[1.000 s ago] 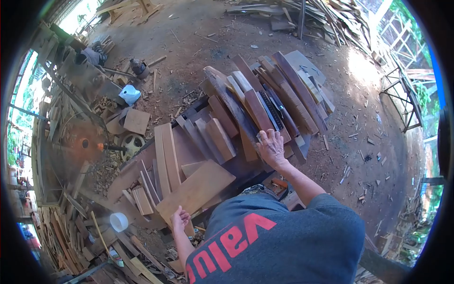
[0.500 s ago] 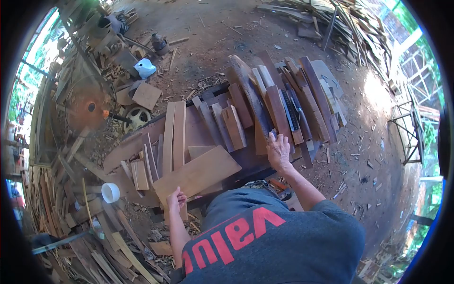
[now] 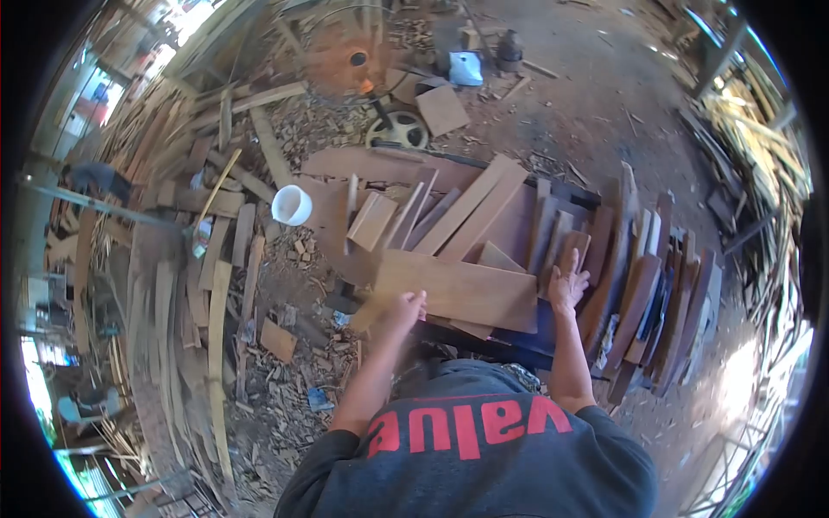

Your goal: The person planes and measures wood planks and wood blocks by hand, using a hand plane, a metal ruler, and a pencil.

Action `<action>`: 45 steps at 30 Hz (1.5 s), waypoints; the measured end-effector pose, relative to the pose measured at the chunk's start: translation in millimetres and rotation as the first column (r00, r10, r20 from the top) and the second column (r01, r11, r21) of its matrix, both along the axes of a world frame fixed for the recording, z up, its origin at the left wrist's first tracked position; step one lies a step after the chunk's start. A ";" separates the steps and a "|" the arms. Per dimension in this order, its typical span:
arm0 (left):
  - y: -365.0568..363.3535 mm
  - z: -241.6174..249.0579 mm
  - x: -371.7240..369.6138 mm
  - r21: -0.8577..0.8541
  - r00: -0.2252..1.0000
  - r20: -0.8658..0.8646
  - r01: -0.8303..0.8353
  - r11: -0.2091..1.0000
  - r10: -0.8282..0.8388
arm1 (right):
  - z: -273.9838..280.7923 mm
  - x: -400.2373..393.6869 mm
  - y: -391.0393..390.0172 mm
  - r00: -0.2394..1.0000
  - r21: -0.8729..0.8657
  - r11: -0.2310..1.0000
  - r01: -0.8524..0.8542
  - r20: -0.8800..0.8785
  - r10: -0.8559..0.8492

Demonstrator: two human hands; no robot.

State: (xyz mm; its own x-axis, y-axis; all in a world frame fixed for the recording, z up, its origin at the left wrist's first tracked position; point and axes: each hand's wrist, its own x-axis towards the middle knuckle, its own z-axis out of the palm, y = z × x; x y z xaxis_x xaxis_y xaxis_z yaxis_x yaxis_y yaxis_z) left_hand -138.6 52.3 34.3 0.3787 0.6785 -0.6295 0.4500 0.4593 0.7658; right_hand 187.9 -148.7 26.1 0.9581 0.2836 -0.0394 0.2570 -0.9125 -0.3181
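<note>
A wide, flat wooden board (image 3: 466,289) lies across other pieces on the low worktable (image 3: 337,167). My left hand (image 3: 409,309) is closed on its near edge, left of the middle; motion blurs the hand slightly. Just beyond the board's right end, my right hand (image 3: 567,285) is raised with fingers apart and holds nothing. It is over short wooden blocks (image 3: 574,250), beside a row of upright planks (image 3: 639,293). Two long slats (image 3: 484,211) lie slanted behind the board. A small wood block (image 3: 372,220) rests left of them.
A fan with an orange hub (image 3: 357,60) stands beyond the table. A white bucket (image 3: 292,205) is at the table's left end. Long offcuts (image 3: 168,302) and chips cover the ground at left. More planks (image 3: 760,173) are piled at the far right.
The view has turned left. My right hand has left the planks on the right and come nearer the board, fingers now spread. My left hand stays at the board's near edge.
</note>
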 end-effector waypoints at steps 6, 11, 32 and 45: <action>-13.5 -12.4 -50.6 0.202 0.988 -0.067 0.150 0.968 -0.139 | 1.2 -3.4 -6.9 0.998 -0.024 0.999 -0.044 0.052 0.045; -6.3 -25.7 -72.6 0.300 0.970 -0.084 0.244 0.922 -0.229 | 25.7 0.7 3.1 0.969 0.073 0.975 0.210 -0.145 -0.198; 185.9 16.7 -13.2 0.863 0.870 -0.348 0.151 0.482 0.350 | 8.0 -65.6 -53.1 0.983 0.025 0.996 0.088 -0.163 -0.083; 263.2 -53.6 -38.2 0.541 0.928 -0.322 0.019 0.841 0.187 | 20.9 -55.2 -40.0 0.939 -0.174 0.980 0.093 -0.311 -0.144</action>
State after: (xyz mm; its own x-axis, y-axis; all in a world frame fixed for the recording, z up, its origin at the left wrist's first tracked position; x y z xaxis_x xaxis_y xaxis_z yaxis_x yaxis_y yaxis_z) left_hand -176.8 315.4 -19.4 0.1302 0.9610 -0.2440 0.7108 0.0811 0.6987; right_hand 132.8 -188.7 47.0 0.9133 0.1347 -0.3843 0.0517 -0.9744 -0.2187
